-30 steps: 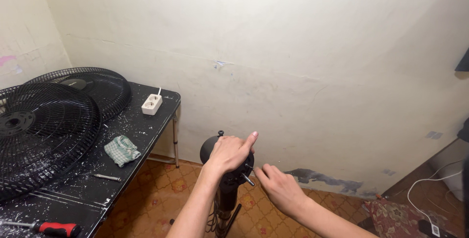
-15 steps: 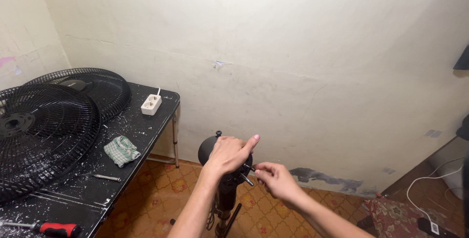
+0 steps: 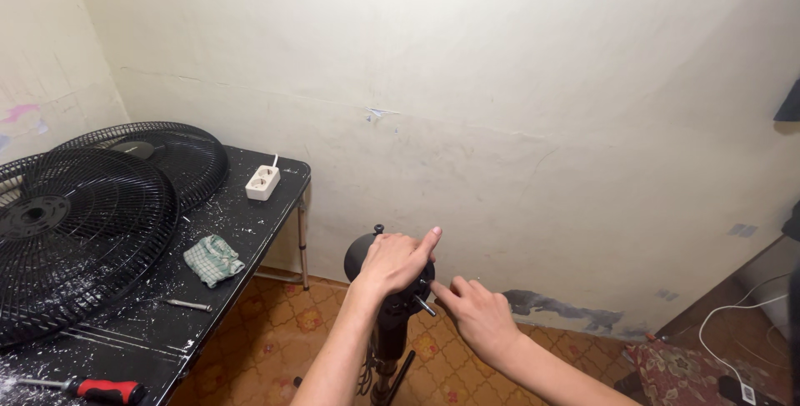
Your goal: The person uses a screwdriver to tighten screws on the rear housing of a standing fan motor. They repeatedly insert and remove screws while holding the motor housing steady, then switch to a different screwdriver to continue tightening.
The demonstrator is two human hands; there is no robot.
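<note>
Black plastic motor head [image 3: 377, 266] of a stand fan is sitting on its pole [image 3: 388, 348], low against the cream wall [image 3: 517, 81], and both hands are working on it. Left hand [image 3: 397, 261] is lying over the top of the head, palm down, fingers curled around the casing and index finger stretched toward the wall; the clasp looks like bracing, keeping the head from swivelling on the pole. Right hand [image 3: 475, 314] is coming in from the side just below that clasp, forefinger and thumb pressing together around the bare metal shaft [image 3: 426, 306] that is sticking out of the front; whether they are fully pinching it I cannot tell, since the fingertips are partly hidden.

Well to the left of the grip, two fan guards [image 3: 79, 231] are lying flat on a paint-spattered black table [image 3: 242, 231], presumably set aside to expose the shaft. A white socket strip [image 3: 262, 181], a checked rag [image 3: 213, 259] and a red-handled screwdriver [image 3: 87, 389] are lying there too, within reach.
</note>
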